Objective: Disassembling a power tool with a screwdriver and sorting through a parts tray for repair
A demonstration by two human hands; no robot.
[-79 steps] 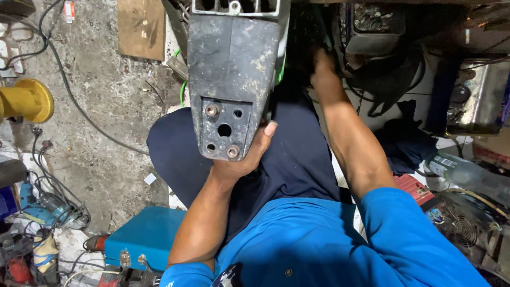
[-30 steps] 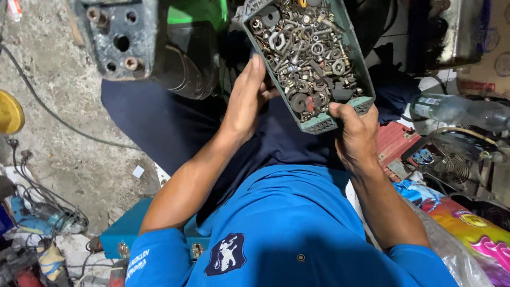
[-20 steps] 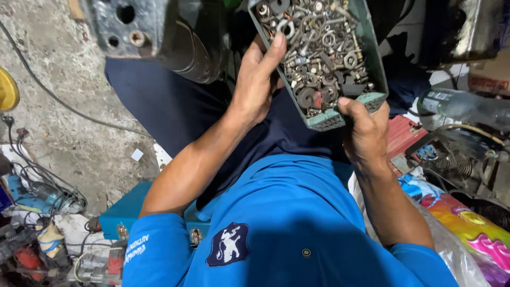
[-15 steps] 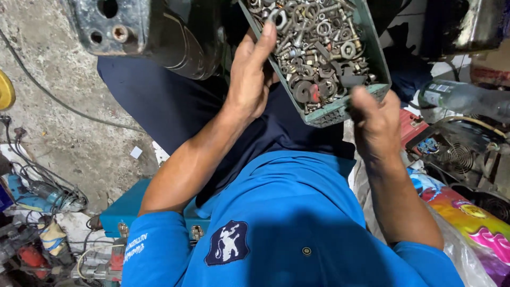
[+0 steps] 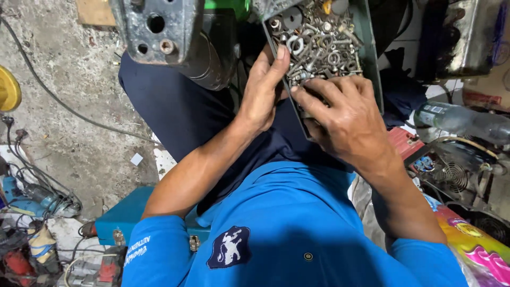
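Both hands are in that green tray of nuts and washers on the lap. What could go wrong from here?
The green tray rests on the lap, tilted, with only the left hand at its side; it could tip and spill the loose nuts and washers. The right hand digs among rough metal, so fingers might get scratched. The heavy metal part stands close by.

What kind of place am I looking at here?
Most likely a small repair workshop: a green tray full of nuts and washers under both hands, a worn metal machine housing in front, and power tools with cables on the concrete floor.
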